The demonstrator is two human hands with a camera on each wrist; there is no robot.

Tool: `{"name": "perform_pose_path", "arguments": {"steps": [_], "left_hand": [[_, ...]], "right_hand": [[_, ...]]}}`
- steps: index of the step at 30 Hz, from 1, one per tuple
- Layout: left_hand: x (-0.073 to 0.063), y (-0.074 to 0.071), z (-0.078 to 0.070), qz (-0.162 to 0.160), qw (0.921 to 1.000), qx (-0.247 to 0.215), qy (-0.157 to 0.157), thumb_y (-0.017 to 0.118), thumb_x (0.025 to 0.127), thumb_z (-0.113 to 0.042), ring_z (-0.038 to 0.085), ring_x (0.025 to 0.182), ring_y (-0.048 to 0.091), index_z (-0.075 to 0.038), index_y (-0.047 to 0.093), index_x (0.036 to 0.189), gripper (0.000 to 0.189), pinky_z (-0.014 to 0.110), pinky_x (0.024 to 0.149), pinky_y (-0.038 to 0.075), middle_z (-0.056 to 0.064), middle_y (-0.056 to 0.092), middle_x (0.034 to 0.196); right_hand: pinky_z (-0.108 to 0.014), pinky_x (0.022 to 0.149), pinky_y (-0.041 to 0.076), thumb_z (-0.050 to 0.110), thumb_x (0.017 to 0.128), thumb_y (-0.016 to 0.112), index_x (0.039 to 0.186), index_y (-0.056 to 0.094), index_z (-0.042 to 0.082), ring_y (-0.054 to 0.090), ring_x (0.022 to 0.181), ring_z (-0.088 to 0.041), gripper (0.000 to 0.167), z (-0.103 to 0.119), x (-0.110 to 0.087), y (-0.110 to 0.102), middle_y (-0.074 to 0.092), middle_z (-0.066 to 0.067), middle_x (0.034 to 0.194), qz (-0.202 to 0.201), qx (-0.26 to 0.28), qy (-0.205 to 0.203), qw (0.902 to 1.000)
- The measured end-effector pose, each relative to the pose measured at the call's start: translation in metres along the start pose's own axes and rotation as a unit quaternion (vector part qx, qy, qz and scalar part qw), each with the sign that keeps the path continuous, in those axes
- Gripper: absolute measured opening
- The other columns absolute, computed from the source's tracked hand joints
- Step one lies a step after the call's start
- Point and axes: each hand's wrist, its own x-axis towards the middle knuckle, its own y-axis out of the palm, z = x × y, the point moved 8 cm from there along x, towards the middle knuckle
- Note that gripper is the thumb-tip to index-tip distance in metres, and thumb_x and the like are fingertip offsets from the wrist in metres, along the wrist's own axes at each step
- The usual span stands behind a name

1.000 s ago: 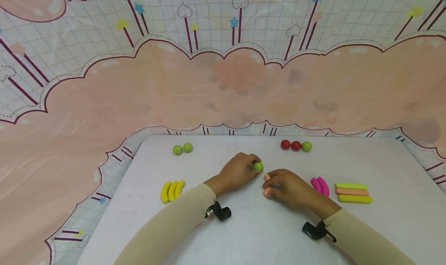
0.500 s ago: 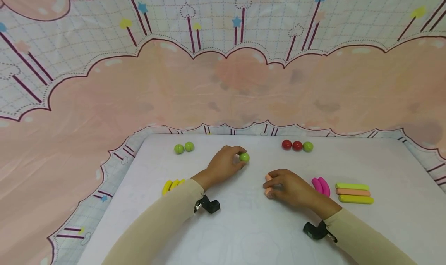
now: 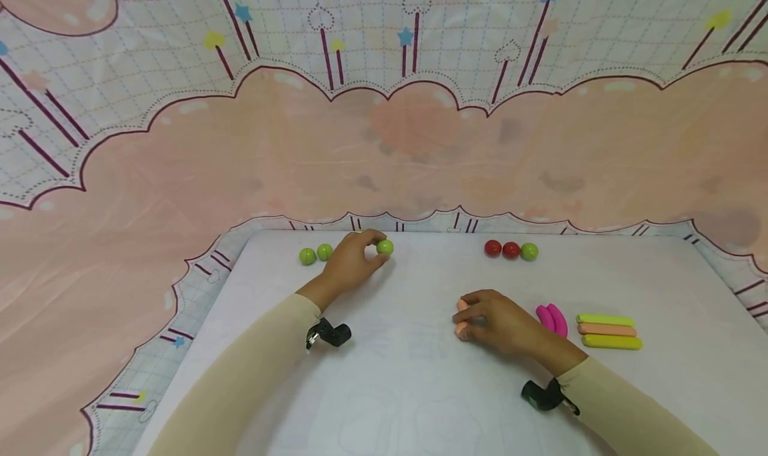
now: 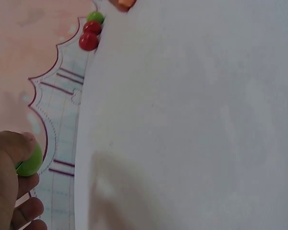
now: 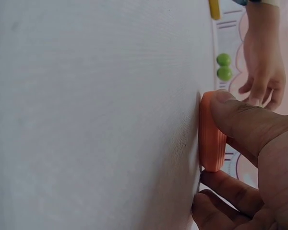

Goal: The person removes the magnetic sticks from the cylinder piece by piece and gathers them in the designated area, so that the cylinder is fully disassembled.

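Observation:
In the head view my left hand [image 3: 348, 261] pinches a green ball [image 3: 385, 247] between fingers and thumb near the table's far edge. The left wrist view shows the same green ball [image 4: 31, 160] held by the fingertips. Two more green balls [image 3: 307, 256] lie just left of that hand. My right hand [image 3: 501, 323] grips a short, ribbed orange stick [image 5: 212, 132], resembling modelling clay, with thumb on one side and fingers on the other. Its lower end is close to the white table; touching or not, I cannot tell. In the head view the fingers partly cover it.
Two red balls [image 3: 493, 248] and a green ball [image 3: 529, 251] form a row at the back right. Right of my right hand are two curved pink pieces [image 3: 558, 321] and three stacked sticks [image 3: 607, 331]. A patterned cloth [image 3: 420, 156] hangs behind the white table [image 3: 408, 389].
My left hand has carried the green ball leftward and away toward the far edge. Its sleeve now covers the yellow curved pieces. The right hand has stayed in place with the orange stick.

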Motion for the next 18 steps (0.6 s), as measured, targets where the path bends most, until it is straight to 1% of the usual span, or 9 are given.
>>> {"name": "perform_pose_path", "arguments": {"steps": [6, 11, 14, 18], "left_hand": [[-0.002, -0.021, 0.019, -0.017, 0.9995, -0.022, -0.013, 0.076, 0.095, -0.023, 0.031, 0.118, 0.061, -0.007, 0.063, 0.131, 0.042, 0.048, 0.104, 0.046, 0.010, 0.070, 0.122], [-0.006, -0.037, 0.035, -0.037, 0.9987, -0.027, -0.023, 0.076, 0.095, -0.021, 0.033, 0.118, 0.061, -0.006, 0.063, 0.131, 0.041, 0.051, 0.104, 0.045, 0.013, 0.069, 0.123], [-0.010, -0.045, 0.044, -0.046, 0.9979, -0.029, -0.035, 0.075, 0.095, -0.021, 0.034, 0.120, 0.060, -0.006, 0.062, 0.132, 0.042, 0.053, 0.103, 0.045, 0.015, 0.069, 0.125], [-0.016, -0.057, 0.058, -0.053, 0.9959, -0.038, -0.063, 0.074, 0.096, -0.022, 0.034, 0.123, 0.059, -0.006, 0.060, 0.134, 0.043, 0.051, 0.103, 0.047, 0.015, 0.067, 0.127]], "right_hand": [[-0.055, 0.106, 0.044, 0.028, 0.085, 0.085, 0.110, 0.082, 0.024, 0.053, 0.129, -0.036, 0.025, -0.001, 0.001, 0.001, 0.062, -0.010, 0.134, 0.001, 0.001, 0.001, 1.0000], [-0.053, 0.107, 0.044, 0.027, 0.084, 0.086, 0.110, 0.082, 0.024, 0.052, 0.130, -0.035, 0.026, -0.003, 0.001, 0.002, 0.062, -0.009, 0.134, 0.001, 0.001, 0.010, 1.0000], [-0.052, 0.107, 0.044, 0.028, 0.084, 0.086, 0.110, 0.082, 0.025, 0.052, 0.130, -0.034, 0.027, -0.005, 0.001, 0.003, 0.062, -0.008, 0.134, 0.003, -0.001, 0.013, 0.9999], [-0.052, 0.108, 0.044, 0.028, 0.084, 0.086, 0.111, 0.081, 0.025, 0.052, 0.130, -0.033, 0.027, -0.006, 0.002, 0.003, 0.062, -0.008, 0.134, 0.004, 0.001, 0.014, 0.9999]]}}
